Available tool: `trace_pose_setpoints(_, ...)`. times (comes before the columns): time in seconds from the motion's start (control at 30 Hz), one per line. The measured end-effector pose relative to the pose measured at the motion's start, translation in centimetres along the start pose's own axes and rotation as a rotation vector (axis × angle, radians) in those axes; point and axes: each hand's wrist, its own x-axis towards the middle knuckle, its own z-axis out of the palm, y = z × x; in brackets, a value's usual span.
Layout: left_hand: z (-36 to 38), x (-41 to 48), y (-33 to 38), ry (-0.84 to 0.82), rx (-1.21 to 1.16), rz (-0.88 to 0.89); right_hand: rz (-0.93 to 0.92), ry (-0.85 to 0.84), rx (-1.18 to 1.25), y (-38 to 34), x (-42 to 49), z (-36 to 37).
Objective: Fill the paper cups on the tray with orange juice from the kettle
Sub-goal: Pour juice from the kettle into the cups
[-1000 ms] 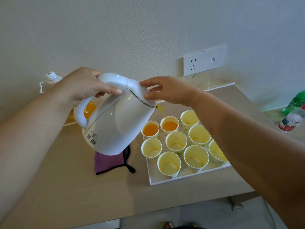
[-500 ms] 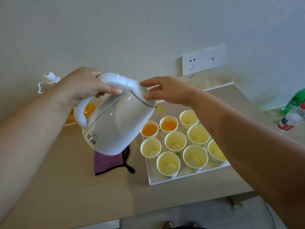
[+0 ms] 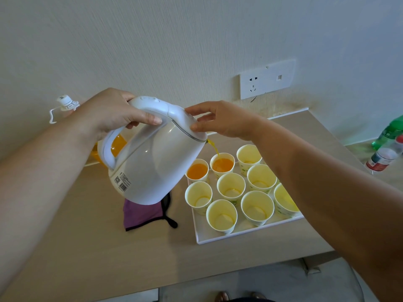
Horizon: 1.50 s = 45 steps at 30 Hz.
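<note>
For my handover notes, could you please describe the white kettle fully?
The kettle is glossy white, seemingly plastic, with a rounded body, loop handle, closed lid and a barcode label near its base. It hangs in the air, tilted spout-down towards the tray. The left hand grips the handle; the right hand touches the lid with its fingertips. A stream of orange juice runs from the spout into a paper cup.

Nothing legible. Kettle (image 3: 152, 162) sticker (image 3: 123, 182): QR code, barcode, fine print too small to read (likewise the bottle (image 3: 383, 158) wrapper and green marks on the cups (image 3: 221, 214)).
</note>
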Motion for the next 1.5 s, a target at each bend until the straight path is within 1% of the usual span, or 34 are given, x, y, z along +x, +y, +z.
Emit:
trace_pose_setpoints(0.57,0.1,0.3,-0.3,0.002,-0.011,0.019,0.017,-0.002,-0.023,-0.2,-0.3,0.0)
trace_pose_setpoints(0.73,0.3,0.2,-0.7,-0.031,-0.093,-0.014,0.029,-0.009,-0.054,-0.4,-0.3,0.1)
trace_pose_setpoints(0.83,0.2,-0.2,-0.9,-0.067,-0.159,-0.044,0.021,-0.022,-0.136,-1.0,-0.3,-0.1)
trace_pose_setpoints(0.93,-0.1,-0.3,-1.2,-0.048,-0.225,-0.042,-0.001,-0.014,-0.228,-1.9,-0.1,-0.5)
trace_pose_setpoints(1.03,-0.5,-0.1,-1.7,0.004,-0.291,-0.004,-0.026,0.011,-0.257,-2.6,0.2,-0.8)
trace_pose_setpoints(1.2,-0.9,-0.7,-2.2,0.001,-0.363,-0.008,-0.079,0.03,-0.312,-3.6,0.3,-0.7)
trace_pose_setpoints(1.4,-1.2,-2.0,-4.1,0.05,-0.378,-0.026,-0.09,-0.029,-0.308,-4.3,0.1,0.7)
trace_pose_setpoints(1.5,-1.1,-3.0,-5.1,0.034,-0.431,-0.053,-0.087,-0.086,-0.317,-4.3,-0.3,1.7)
